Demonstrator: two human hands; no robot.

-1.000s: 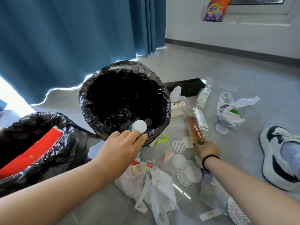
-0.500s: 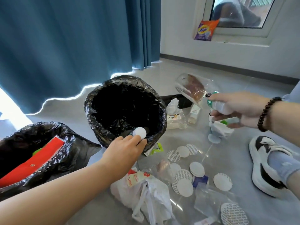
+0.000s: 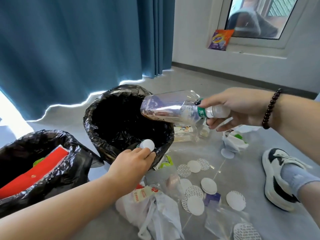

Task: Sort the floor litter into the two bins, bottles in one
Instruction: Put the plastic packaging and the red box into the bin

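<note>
Two hands busy — right hand [image 3: 232, 108] has swung its bottle [image 3: 174, 110] over the bin [image 3: 97, 125].

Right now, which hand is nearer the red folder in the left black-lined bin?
Left. The left hand is at the other bin's rim, beside it; the right hand is farther right.

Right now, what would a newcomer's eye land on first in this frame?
Probably the right hand holding a clear plastic bottle and a clear wrapper over the rim of the middle black-lined bin. Next, the left hand at that bin's near edge, holding a white-capped bottle. Then the red item in the left bin, and white round discs scattered on the floor.
</note>
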